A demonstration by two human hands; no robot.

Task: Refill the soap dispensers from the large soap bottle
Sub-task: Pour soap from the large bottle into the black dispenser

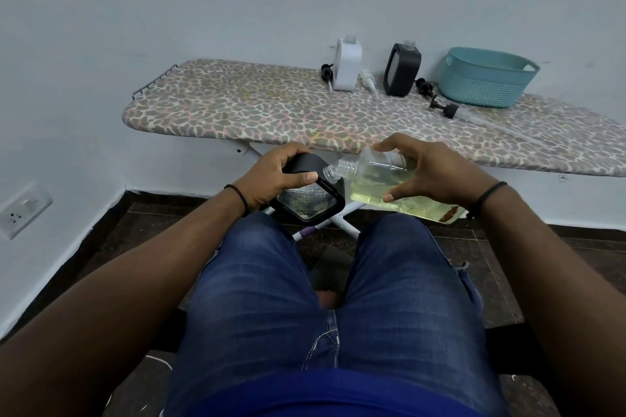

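The pouring step is in hand: over the lap, the black dispenser (306, 191) is gripped by the left hand (271, 176), and at its 3 o'clock the tilted soap bottle (382, 183) is clasped by the right hand (430, 173). Mouths are nearly met; further tilting is judged necessary.
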